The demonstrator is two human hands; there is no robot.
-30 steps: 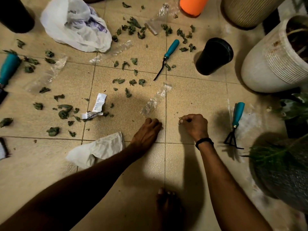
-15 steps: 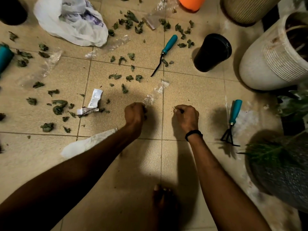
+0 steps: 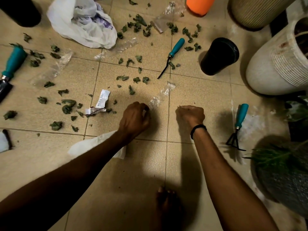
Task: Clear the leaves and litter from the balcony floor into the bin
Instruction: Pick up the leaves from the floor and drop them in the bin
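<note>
Progress: early. Only the patch of floor [image 3: 150, 172] nearest the body is seen bare. Leaves [image 3: 66, 105] are scattered left of the left hand and beyond both hands, with a paper wrapper [image 3: 100, 104] and a white bag [image 3: 83, 22] among them.

Left hand [image 3: 135, 117]: fingers curled down at the near end of a clear wrapper [image 3: 160, 95], which appears pinched. The wrapper is laid flat, its long axis running from those fingertips away and slightly right, toward a black container [image 3: 220, 55] beyond the right hand, judged to be the bin.

Right hand [image 3: 190, 115]: closed to a fist; a small leaf scrap [image 3: 179, 106] shows at its fingertips, seemingly held.

Nothing is seen going into the container yet.
</note>
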